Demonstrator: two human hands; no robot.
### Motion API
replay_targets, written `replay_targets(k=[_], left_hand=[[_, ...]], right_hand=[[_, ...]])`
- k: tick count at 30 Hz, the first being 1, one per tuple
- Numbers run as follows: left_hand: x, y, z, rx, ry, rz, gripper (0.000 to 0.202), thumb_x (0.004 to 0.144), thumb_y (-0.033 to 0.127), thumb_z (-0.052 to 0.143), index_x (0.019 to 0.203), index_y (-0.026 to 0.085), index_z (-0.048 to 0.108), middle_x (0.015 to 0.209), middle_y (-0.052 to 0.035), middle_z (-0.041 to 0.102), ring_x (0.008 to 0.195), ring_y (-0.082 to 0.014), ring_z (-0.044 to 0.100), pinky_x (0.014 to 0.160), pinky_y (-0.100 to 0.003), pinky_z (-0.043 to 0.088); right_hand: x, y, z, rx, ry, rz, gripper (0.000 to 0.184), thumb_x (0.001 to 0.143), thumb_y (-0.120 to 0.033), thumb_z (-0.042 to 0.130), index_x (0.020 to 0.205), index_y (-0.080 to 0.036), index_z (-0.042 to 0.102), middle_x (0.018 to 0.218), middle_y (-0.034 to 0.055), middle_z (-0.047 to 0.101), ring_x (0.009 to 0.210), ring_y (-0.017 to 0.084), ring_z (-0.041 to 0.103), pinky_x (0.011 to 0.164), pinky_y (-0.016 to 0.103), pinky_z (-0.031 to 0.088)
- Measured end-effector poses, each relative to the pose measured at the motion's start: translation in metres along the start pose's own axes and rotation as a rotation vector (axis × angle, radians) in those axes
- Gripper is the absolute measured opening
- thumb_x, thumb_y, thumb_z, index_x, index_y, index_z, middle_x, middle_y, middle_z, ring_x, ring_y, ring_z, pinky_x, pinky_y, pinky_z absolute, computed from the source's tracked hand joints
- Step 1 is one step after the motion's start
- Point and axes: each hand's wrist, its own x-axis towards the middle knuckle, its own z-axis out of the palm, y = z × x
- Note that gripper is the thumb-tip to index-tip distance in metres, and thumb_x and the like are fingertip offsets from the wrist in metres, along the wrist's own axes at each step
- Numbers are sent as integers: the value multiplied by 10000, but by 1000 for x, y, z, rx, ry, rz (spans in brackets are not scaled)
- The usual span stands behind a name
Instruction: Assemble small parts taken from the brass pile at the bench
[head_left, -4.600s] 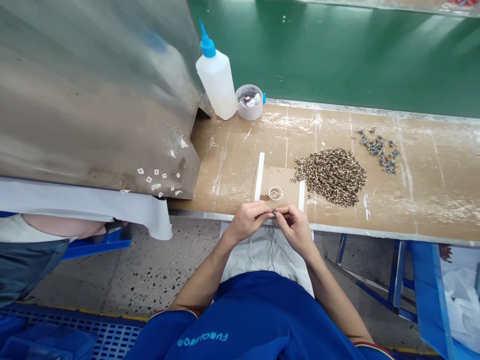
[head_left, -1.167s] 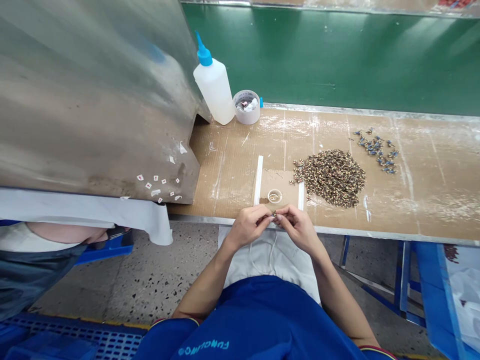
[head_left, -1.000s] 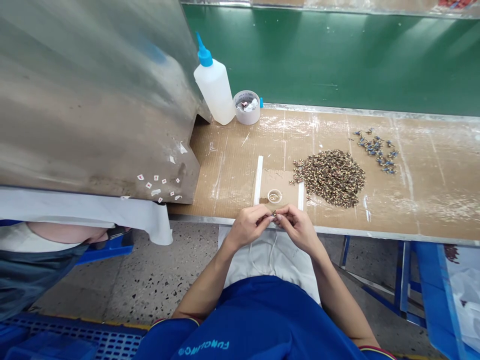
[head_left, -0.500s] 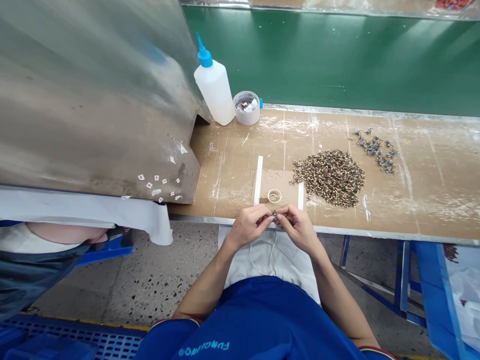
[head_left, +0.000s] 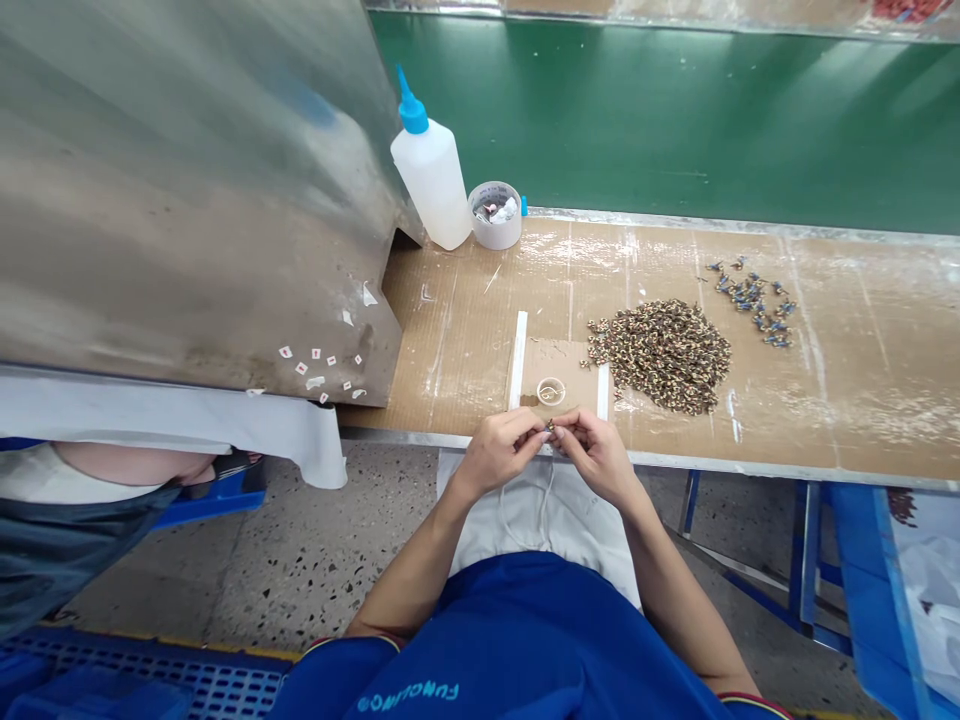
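My left hand (head_left: 501, 447) and my right hand (head_left: 592, 452) meet at the front edge of the cardboard-covered bench. Both are closed in a pinch, fingertips together, on one tiny dark and gold piece (head_left: 550, 426); its exact kind is too small to tell. Just beyond the fingertips sits a small round clear dish (head_left: 550, 391) with a pale, thread-like curl inside. A large heap of small brown and gold pieces (head_left: 660, 355) lies to the right of the dish. Farther right is a scattered group of similar pieces with blue parts (head_left: 752, 298).
At the back left stand a white squeeze bottle (head_left: 435, 185) with a blue nozzle and a tape roll (head_left: 496, 228) holding scraps. A metal housing (head_left: 187, 200) fills the left, with small stickers on it. Behind runs a green belt (head_left: 675, 120). Another person's arm (head_left: 127, 465) shows at left.
The view has shifted very slightly. Both hands keep their pinch at the same place, and nothing on the bench has visibly moved.
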Motion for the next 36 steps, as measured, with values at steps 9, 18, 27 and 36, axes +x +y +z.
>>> replay_targets(k=[9, 18, 27, 36], left_hand=[[0, -1, 0, 0, -11, 2, 279, 1011, 292, 496, 798, 155, 613, 723, -33, 649, 649, -131, 590, 614, -235, 445], [-1, -3, -1, 3, -15, 9, 304, 1022, 318, 484, 801, 158, 620, 719, -34, 645, 661, -133, 605, 615, -233, 456], [-2, -5, -2, -21, -29, 21, 306, 1023, 325, 483, 815, 157, 632, 725, -42, 652, 661, -136, 607, 621, -236, 463], [-4, -8, -3, 1, -47, 36, 318, 1025, 324, 475, 797, 159, 621, 705, -35, 637, 630, -133, 585, 606, -236, 440]], right_hand=[[1, 1, -2, 47, -2, 20, 419, 907, -618, 573, 919, -202, 623, 763, 55, 707, 688, 170, 686, 623, 292, 554], [3, 6, -4, 123, -23, 76, 411, 866, -612, 635, 877, -201, 654, 749, 41, 708, 678, 161, 681, 632, 295, 571], [6, -1, -7, 140, -69, 98, 380, 862, -582, 653, 868, -202, 656, 723, 32, 696, 666, 162, 675, 638, 299, 573], [7, -3, -10, 67, -113, 94, 306, 883, -508, 633, 845, -206, 660, 723, 30, 700, 644, 163, 661, 618, 293, 540]])
